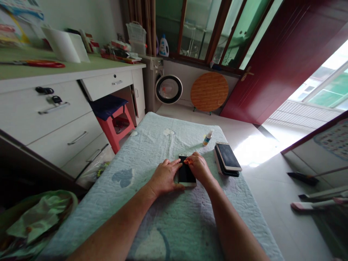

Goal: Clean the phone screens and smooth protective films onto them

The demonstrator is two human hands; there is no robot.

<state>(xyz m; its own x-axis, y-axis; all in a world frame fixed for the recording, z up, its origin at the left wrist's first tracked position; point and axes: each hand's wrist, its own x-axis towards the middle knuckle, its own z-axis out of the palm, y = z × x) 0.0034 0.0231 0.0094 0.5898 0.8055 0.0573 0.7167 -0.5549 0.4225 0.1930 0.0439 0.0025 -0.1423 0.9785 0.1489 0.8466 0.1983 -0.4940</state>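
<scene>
A smartphone with a dark screen and pale edges lies face up on the cloth-covered table. My left hand grips its left side, fingers at the upper edge and thumb near the lower corner. Over the upper right of the screen, my right hand pinches a small orange cloth against the glass; most of the cloth is hidden by the fingers. Beyond my right hand stands a small spray bottle with a clear cap. To the right is a stack of several phones, the top one screen up.
A pale blue quilted cover spreads over the table. White drawers and a red stool stand at the left, with a waste basket below. Farther back are a washing machine with its door open and a round wooden tabletop.
</scene>
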